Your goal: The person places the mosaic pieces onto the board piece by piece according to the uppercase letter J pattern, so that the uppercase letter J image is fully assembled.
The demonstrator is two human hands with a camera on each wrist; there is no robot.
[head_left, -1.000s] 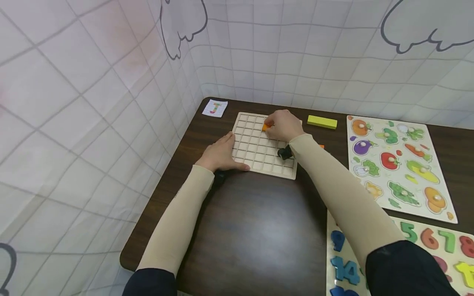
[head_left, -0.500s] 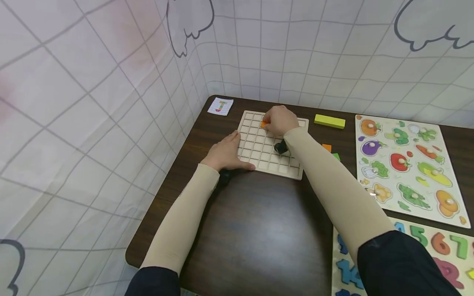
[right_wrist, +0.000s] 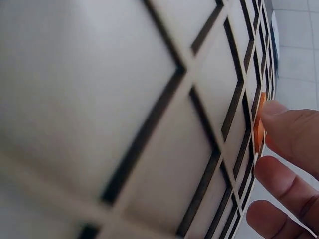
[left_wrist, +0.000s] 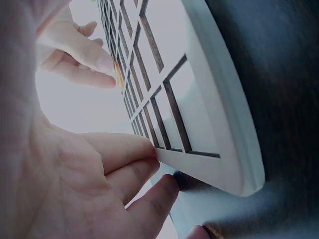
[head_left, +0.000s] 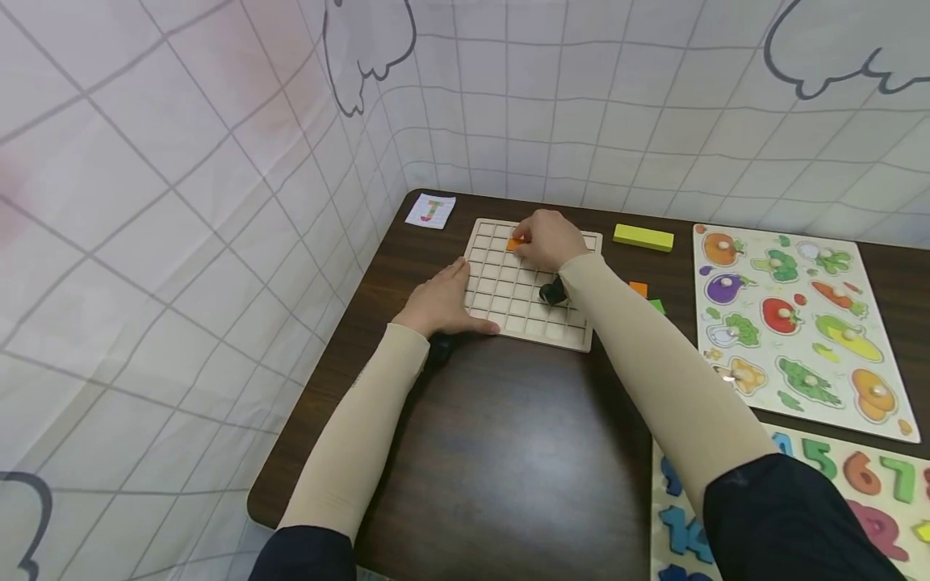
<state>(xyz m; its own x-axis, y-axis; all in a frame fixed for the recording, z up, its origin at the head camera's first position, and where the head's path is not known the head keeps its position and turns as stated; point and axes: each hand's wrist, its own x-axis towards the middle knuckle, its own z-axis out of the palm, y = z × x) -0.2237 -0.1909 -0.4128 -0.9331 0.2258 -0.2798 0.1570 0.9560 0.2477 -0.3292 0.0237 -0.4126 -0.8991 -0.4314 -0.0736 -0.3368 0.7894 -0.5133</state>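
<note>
A pale wooden board (head_left: 501, 300) with a raised grid of square cells lies flat near the far left of the table. My left hand (head_left: 438, 303) rests against its left side, fingers fairly straight along the edge and thumb at the near edge. My right hand (head_left: 552, 242) is over the far part of the board, pinching a small orange block (head_left: 513, 244). In the right wrist view the thumb touches the orange block (right_wrist: 259, 124), which sits low at the grid. Whether it lies fully in a cell cannot be told.
Beyond the board's left corner lies a card (head_left: 431, 211) with a coloured J. A yellow block (head_left: 643, 237) stands behind right; an orange block (head_left: 638, 289) and a green one (head_left: 657, 306) peek past the right sleeve. Further right are a vegetable puzzle (head_left: 788, 323) and a number puzzle (head_left: 835, 492).
My right hand has slid a little to the left over the board with the orange block. The left hand keeps its place at the edge. The head view has shifted slightly.
</note>
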